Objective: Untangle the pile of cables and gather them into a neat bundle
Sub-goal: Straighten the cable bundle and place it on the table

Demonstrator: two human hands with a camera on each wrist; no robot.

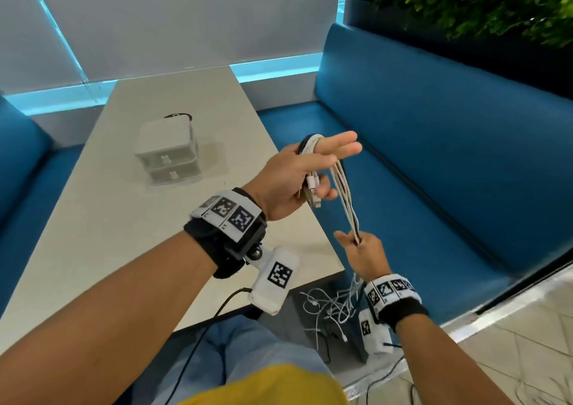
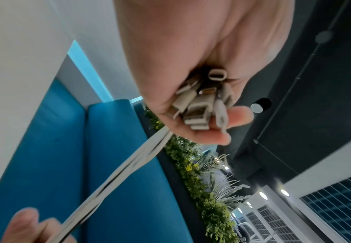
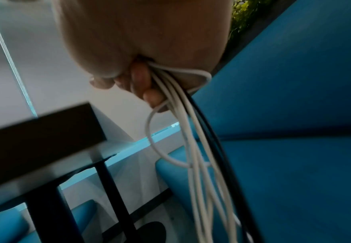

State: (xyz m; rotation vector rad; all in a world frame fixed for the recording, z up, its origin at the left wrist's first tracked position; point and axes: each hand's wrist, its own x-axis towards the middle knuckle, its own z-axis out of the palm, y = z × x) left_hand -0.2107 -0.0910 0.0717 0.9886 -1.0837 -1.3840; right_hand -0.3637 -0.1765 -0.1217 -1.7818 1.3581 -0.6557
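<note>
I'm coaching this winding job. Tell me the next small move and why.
Probably carry the right hand up and over the left hand, laying another loop: the cables already wrap those fingers, plugs pinned, loose tails hanging below.

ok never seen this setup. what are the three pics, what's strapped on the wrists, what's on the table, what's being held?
No robot here: a person works with bare hands. The black bands with checkered marker tags and white pods on the wrists carry small cameras.

The head view looks down from a camera on the person's head. The other two look along each hand from the wrists.

The left hand holds the cables, looped over its fingers, with the plug ends gathered in the palm, clearest in the left wrist view. The right hand, lower down, grips the same strands, mostly white and at least one black; below it their loose ends hang in a tangle toward the floor.

On the table stands a small white drawer unit with something dark on top, too small to identify. Blue benches flank the table.
</note>
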